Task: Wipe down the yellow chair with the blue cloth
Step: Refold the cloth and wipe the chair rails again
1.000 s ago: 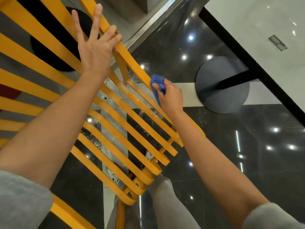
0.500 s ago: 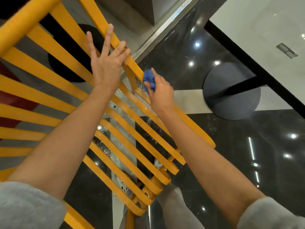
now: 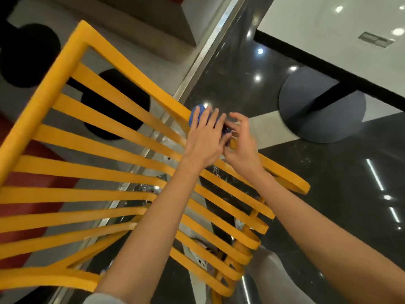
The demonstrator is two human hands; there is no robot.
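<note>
Yellow chair [image 3: 92, 167] slats span 6 to 10 o'clock, apparently mid-wipe with most left; centre, left hand [image 3: 203, 137] lies flat-fingered on blue cloth [image 3: 195, 116] against outer rail, right hand [image 3: 241, 143] adjacent, grasp unclear.

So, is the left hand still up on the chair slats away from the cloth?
No, the left hand now lies over the blue cloth on the chair rail, right beside the right hand.

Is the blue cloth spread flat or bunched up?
Bunched: the blue cloth shows as a small wad under the left hand on the yellow chair.
</note>
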